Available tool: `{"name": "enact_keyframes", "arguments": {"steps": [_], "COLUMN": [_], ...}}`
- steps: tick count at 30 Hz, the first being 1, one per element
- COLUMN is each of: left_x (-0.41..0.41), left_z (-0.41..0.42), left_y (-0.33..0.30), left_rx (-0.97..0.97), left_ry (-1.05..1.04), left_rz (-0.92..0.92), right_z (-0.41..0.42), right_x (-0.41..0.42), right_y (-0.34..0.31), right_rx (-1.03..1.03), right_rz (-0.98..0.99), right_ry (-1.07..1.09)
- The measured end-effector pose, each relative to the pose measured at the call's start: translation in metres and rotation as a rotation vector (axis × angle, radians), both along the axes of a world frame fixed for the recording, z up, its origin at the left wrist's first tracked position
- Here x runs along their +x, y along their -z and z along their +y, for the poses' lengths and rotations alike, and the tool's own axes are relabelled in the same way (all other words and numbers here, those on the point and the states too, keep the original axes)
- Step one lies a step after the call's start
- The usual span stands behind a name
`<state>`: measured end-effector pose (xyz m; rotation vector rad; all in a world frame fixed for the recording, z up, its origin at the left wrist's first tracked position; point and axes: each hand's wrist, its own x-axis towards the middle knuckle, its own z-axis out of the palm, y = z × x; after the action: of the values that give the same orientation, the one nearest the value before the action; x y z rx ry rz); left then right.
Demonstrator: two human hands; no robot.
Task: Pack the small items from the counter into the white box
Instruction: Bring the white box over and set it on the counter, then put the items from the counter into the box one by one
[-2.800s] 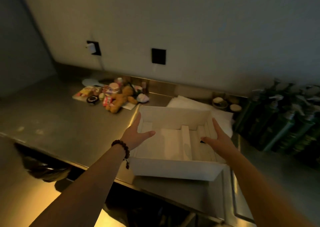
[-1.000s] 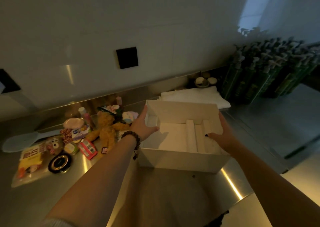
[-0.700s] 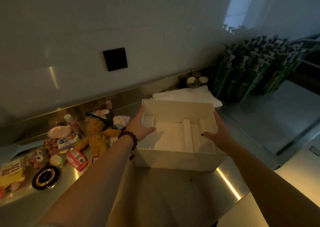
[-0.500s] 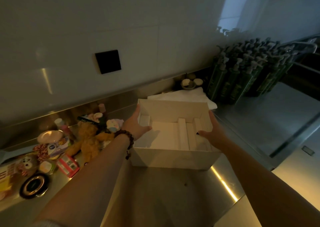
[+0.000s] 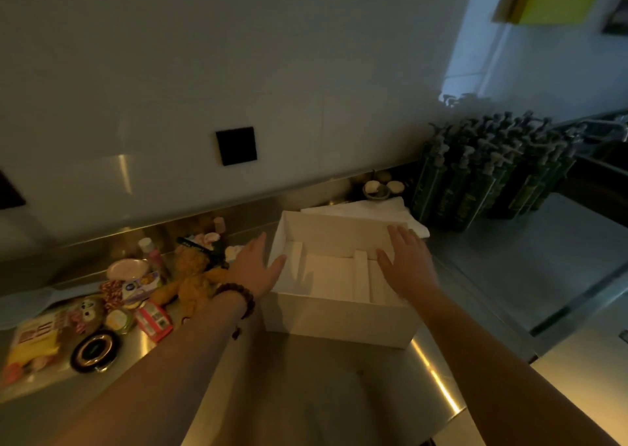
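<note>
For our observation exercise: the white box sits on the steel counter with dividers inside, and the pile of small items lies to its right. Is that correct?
One detail is wrong. In the head view the white box sits on the steel counter with dividers inside, but the pile of small items lies to its left, not its right.

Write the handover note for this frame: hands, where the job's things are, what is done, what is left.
Left hand: open, fingers straight, at the left wall of the white box, holding nothing.
Right hand: open, over the box's right side, holding nothing.
Box: on the steel counter, open, only its dividers showing inside.
Small items: piled left of the box, among them a plush bear and a round black tin.
Done: box placed. Left: pack everything.
</note>
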<state>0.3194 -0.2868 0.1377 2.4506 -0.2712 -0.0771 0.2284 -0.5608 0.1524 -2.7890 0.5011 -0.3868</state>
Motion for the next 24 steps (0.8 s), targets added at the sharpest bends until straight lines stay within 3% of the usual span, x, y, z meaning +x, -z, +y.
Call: {"name": "enact_keyframes", "arguments": {"steps": [8, 17, 24], "left_x": [-0.027, -0.054, -0.073], "left_z": [0.062, 0.162, 0.226], "left_y": [-0.024, -0.021, 0.000], "left_rx": [0.224, 0.259, 0.312], "left_ry": [-0.116, -0.380, -0.513], "left_rz": [-0.271, -0.183, -0.125], "right_z": [0.101, 0.226, 0.296], "right_x": [0.032, 0.077, 0.097], "right_y": [-0.026, -0.021, 0.005], "right_rx": [0.108, 0.210, 0.273], "right_rz": [-0.085, -0.113, -0.028], "right_ry": [-0.347, -0.762, -0.876]}}
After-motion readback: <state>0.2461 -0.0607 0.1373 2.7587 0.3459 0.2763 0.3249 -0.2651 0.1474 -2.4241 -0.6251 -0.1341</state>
